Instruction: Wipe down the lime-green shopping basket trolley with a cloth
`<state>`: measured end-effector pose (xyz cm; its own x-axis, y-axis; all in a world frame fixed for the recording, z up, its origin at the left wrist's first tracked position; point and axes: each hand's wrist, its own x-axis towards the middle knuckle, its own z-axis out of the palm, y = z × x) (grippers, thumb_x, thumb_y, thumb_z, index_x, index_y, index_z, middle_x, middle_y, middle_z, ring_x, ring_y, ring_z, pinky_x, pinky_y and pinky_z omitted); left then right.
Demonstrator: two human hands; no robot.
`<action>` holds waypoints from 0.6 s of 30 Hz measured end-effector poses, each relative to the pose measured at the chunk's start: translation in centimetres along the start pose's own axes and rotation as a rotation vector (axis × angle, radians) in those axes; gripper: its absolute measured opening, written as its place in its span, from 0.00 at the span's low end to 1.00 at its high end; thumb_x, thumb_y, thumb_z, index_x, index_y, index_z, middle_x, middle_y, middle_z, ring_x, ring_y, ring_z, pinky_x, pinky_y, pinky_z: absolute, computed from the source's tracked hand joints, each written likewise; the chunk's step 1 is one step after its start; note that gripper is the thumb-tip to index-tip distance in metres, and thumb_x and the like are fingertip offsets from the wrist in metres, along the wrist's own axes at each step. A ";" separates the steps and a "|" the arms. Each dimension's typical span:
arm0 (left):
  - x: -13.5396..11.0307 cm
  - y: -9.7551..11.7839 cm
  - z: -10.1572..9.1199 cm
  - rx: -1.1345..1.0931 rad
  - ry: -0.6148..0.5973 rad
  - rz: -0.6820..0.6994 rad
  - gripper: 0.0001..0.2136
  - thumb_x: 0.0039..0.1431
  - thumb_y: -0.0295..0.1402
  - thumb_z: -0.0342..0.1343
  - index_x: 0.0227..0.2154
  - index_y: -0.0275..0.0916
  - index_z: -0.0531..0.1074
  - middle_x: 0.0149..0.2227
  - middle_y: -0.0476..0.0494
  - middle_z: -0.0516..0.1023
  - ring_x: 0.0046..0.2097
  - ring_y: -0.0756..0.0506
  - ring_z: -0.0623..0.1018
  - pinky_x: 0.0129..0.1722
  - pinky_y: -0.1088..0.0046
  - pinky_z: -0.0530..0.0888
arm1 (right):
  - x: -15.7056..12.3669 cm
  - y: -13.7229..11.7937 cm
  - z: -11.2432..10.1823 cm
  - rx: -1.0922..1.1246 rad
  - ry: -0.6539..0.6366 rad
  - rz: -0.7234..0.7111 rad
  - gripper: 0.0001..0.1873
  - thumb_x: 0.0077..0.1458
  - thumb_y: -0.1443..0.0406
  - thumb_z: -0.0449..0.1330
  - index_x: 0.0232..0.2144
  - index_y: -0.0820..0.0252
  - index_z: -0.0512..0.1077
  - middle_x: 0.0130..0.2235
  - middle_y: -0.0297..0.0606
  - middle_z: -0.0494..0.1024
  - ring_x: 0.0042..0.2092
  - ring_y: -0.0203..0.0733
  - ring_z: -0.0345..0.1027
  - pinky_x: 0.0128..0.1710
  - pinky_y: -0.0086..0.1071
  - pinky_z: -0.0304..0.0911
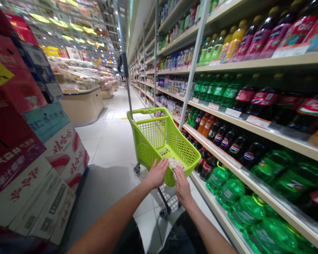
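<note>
A lime-green plastic shopping cart (pixel 151 135) stands in the aisle just ahead of me, its basket bare except near the rim. My left hand (pixel 157 173) rests on the cart's near rim, fingers together and curved over the edge. My right hand (pixel 182 185) is beside it, fingers closed on a pale, speckled packet (pixel 175 163) that lies over the rim into the basket. What the packet is I cannot make out.
Shelves of soft-drink bottles (pixel 243 141) run along the right, green bottles (pixel 235 197) lowest. Stacked red and white cartons (pixel 34 155) line the left. A white tiled aisle (pixel 113 141) stretches ahead toward a curved counter (pixel 82 104).
</note>
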<state>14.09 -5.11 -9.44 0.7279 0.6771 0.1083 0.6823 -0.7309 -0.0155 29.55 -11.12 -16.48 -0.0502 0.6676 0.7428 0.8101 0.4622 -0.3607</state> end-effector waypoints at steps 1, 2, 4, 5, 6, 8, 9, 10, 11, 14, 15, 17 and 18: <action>0.2 -0.1 -0.1 -0.004 0.000 0.017 0.32 0.46 0.23 0.42 0.58 0.34 0.46 0.62 0.40 0.46 0.62 0.46 0.44 0.58 0.55 0.44 | 0.0 0.6 -0.4 -0.012 -0.002 0.003 0.27 0.50 0.76 0.43 0.52 0.61 0.61 0.56 0.44 0.60 0.58 0.43 0.49 0.55 0.45 0.54; 0.4 -0.4 -0.2 -0.009 -0.003 0.011 0.32 0.46 0.22 0.42 0.58 0.35 0.46 0.62 0.41 0.47 0.62 0.46 0.45 0.58 0.54 0.44 | 0.0 1.3 -1.0 -0.021 -0.010 0.000 0.26 0.50 0.76 0.44 0.51 0.61 0.63 0.55 0.44 0.62 0.57 0.42 0.51 0.54 0.44 0.55; 0.9 -1.3 -0.7 -0.020 -0.017 -0.075 0.33 0.45 0.21 0.43 0.58 0.35 0.46 0.62 0.40 0.46 0.62 0.45 0.46 0.58 0.52 0.45 | 0.0 3.0 -2.1 -0.043 -0.011 0.005 0.25 0.48 0.76 0.44 0.49 0.61 0.65 0.52 0.44 0.65 0.56 0.42 0.55 0.53 0.43 0.57; 1.2 -2.0 -1.1 -0.022 -0.025 -0.138 0.34 0.44 0.21 0.44 0.58 0.34 0.46 0.62 0.39 0.46 0.62 0.44 0.46 0.58 0.52 0.46 | -0.1 3.7 -2.6 -0.057 0.002 0.015 0.25 0.48 0.76 0.44 0.48 0.62 0.66 0.52 0.44 0.66 0.55 0.42 0.56 0.53 0.43 0.57; 1.6 -2.7 -1.4 -0.019 -0.030 -0.191 0.34 0.43 0.20 0.44 0.58 0.33 0.46 0.62 0.38 0.45 0.62 0.43 0.46 0.57 0.51 0.47 | -0.1 4.2 -3.1 -0.071 0.017 0.026 0.25 0.47 0.76 0.44 0.47 0.62 0.67 0.51 0.43 0.66 0.55 0.42 0.56 0.53 0.43 0.57; 2.2 -4.0 -2.2 0.001 -0.030 -0.241 0.35 0.42 0.19 0.44 0.58 0.33 0.46 0.62 0.38 0.44 0.62 0.42 0.46 0.57 0.50 0.47 | -0.3 5.0 -3.7 -0.095 0.033 0.046 0.25 0.47 0.75 0.44 0.46 0.61 0.67 0.51 0.42 0.67 0.55 0.42 0.57 0.53 0.43 0.57; 2.4 -4.6 -2.4 0.015 -0.025 -0.248 0.34 0.42 0.19 0.44 0.58 0.33 0.47 0.62 0.38 0.44 0.62 0.42 0.46 0.57 0.50 0.47 | -0.5 5.2 -3.9 -0.102 0.034 0.057 0.25 0.47 0.75 0.45 0.46 0.60 0.67 0.51 0.41 0.67 0.55 0.43 0.57 0.53 0.43 0.57; 2.6 -5.1 -2.6 0.030 -0.022 -0.249 0.34 0.43 0.18 0.43 0.57 0.34 0.47 0.62 0.38 0.44 0.62 0.42 0.46 0.57 0.50 0.47 | -0.6 5.4 -4.0 -0.108 0.034 0.069 0.25 0.47 0.75 0.45 0.46 0.59 0.68 0.51 0.41 0.67 0.55 0.43 0.56 0.53 0.43 0.57; 2.7 -5.4 -2.6 0.043 -0.020 -0.245 0.34 0.43 0.18 0.43 0.57 0.35 0.48 0.62 0.38 0.45 0.62 0.42 0.46 0.57 0.50 0.46 | -0.7 5.3 -4.0 -0.111 0.038 0.086 0.24 0.47 0.75 0.45 0.46 0.59 0.67 0.51 0.40 0.67 0.55 0.43 0.56 0.53 0.44 0.57; 2.5 -5.5 -2.2 0.070 -0.018 -0.226 0.34 0.43 0.19 0.44 0.57 0.35 0.49 0.62 0.39 0.45 0.62 0.42 0.44 0.57 0.50 0.46 | -0.3 4.4 -3.1 -0.123 0.103 0.132 0.24 0.48 0.74 0.44 0.47 0.61 0.66 0.51 0.44 0.66 0.56 0.45 0.55 0.54 0.48 0.54; 2.4 -5.3 -2.0 0.073 -0.011 -0.225 0.34 0.42 0.19 0.44 0.57 0.35 0.49 0.62 0.39 0.44 0.62 0.41 0.43 0.57 0.51 0.46 | 0.1 3.8 -2.4 -0.124 0.138 0.143 0.25 0.48 0.74 0.44 0.49 0.62 0.65 0.52 0.45 0.65 0.56 0.45 0.53 0.55 0.49 0.53; 2.1 -4.7 -1.7 0.068 0.003 -0.232 0.35 0.41 0.20 0.45 0.57 0.34 0.48 0.62 0.40 0.43 0.62 0.41 0.41 0.58 0.53 0.47 | 1.3 2.3 -0.7 -0.113 0.191 0.143 0.27 0.48 0.75 0.43 0.51 0.63 0.62 0.55 0.45 0.61 0.58 0.46 0.48 0.56 0.52 0.48; 1.9 -4.4 -1.6 0.062 0.006 -0.232 0.35 0.41 0.20 0.46 0.58 0.34 0.48 0.62 0.40 0.43 0.62 0.41 0.41 0.58 0.53 0.47 | 1.9 1.5 0.1 -0.100 0.199 0.131 0.28 0.48 0.76 0.43 0.52 0.63 0.61 0.56 0.45 0.59 0.59 0.45 0.46 0.57 0.52 0.47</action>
<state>12.35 -0.73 -7.56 0.5509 0.8256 0.1217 0.8342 -0.5491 -0.0509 30.63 -9.05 -15.68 0.1671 0.5854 0.7934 0.8565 0.3124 -0.4109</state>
